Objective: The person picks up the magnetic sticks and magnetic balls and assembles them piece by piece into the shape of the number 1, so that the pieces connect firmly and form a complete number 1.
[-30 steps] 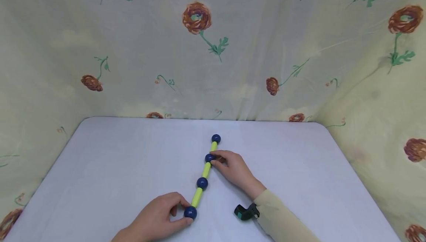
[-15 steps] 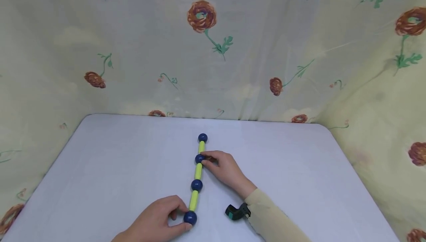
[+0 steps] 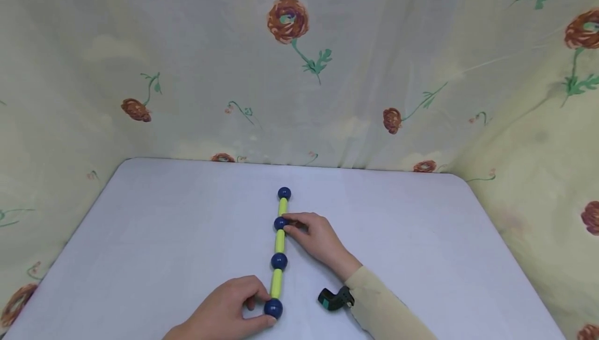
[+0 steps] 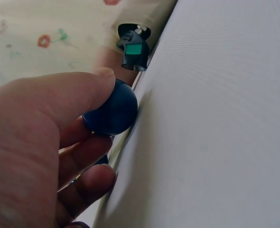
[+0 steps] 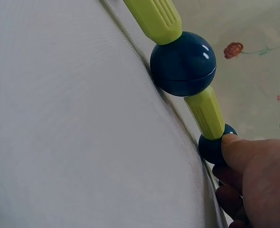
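Note:
A chain of several dark blue balls joined by three yellow-green ribbed rods (image 3: 280,241) lies on the white table, running almost straight away from the person. At its near end, the left hand (image 3: 229,306) pinches the nearest ball (image 3: 273,309) between thumb and fingers; the left wrist view shows this ball (image 4: 114,109) under the thumb. Farther up, the right hand (image 3: 318,236) pinches the second ball from the far end (image 3: 281,223). Between the hands sits another ball (image 3: 279,261), seen large in the right wrist view. The far-end ball (image 3: 284,193) is untouched.
The white table (image 3: 398,225) has rounded far corners. Behind and beside it hangs a flowered curtain (image 3: 337,111). A small black wrist camera (image 3: 334,298) sits at the right sleeve (image 3: 381,301), close over the table.
The chain has swung from a rightward slant to nearly straight, its far end moving left along with the right hand. Both hands keep their pinch on the same balls.

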Motion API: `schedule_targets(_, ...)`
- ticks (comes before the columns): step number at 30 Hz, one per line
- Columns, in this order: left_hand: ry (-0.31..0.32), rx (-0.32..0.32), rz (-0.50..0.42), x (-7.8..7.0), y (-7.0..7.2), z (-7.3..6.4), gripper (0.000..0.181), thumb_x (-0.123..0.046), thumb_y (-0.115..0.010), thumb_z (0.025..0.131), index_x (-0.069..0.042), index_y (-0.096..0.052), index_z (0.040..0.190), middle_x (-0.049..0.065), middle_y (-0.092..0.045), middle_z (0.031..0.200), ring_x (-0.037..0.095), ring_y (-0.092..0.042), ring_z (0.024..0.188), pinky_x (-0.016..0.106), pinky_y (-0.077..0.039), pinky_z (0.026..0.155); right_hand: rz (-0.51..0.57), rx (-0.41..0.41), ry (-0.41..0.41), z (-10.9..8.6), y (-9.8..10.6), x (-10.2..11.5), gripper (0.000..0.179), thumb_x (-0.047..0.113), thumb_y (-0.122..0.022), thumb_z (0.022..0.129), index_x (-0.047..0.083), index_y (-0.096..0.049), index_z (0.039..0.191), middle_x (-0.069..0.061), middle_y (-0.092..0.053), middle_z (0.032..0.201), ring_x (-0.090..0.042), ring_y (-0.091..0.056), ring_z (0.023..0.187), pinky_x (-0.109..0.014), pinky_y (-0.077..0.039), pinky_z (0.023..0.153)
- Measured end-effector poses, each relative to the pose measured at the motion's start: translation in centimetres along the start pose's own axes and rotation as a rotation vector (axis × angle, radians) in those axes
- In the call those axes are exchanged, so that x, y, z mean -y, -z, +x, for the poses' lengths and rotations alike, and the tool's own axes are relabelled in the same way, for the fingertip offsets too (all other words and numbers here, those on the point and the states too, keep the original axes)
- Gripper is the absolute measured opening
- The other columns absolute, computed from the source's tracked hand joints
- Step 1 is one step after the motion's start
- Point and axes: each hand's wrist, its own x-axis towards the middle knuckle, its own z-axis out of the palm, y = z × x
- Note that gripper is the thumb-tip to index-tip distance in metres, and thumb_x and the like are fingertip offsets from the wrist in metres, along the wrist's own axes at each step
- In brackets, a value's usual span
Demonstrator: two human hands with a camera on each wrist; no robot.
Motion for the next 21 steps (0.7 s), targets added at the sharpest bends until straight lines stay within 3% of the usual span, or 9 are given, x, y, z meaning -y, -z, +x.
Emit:
schedule_targets(8, 0.008, 0.005, 0.004, 0.03, 0.08, -0.12, 0.031, -0.058, -0.072, 0.083, -0.033, -0.065, 0.099, -0.019, -0.058, 0.084, 0.003, -0.053, 0.074, 0.022, -0.046, 0.063, -0.012, 0.009, 0.037, 0.12, -0.13, 0.22, 0.033, 0.036, -0.064, 0.097, 0.025, -0.068, 0.128, 0.013, -0.068, 0.118, -0.006, -0.060, 0.107, -0.033, -0.049, 0.089)
schedule_targets(21, 0.025, 0.003, -0.016, 0.02, -0.18, 0.09, 0.030, -0.056, -0.074, 0.082, -0.032, -0.065, 0.098, -0.020, -0.059, 0.085, 0.003, -0.053, 0.075, 0.022, -0.047, 0.065, -0.025, 0.012, -0.001, 0.02, -0.20, 0.00, 0.034, 0.036, -0.067, 0.096, 0.024, -0.068, 0.128, 0.013, -0.069, 0.115, -0.005, -0.061, 0.106, -0.031, -0.049, 0.089)
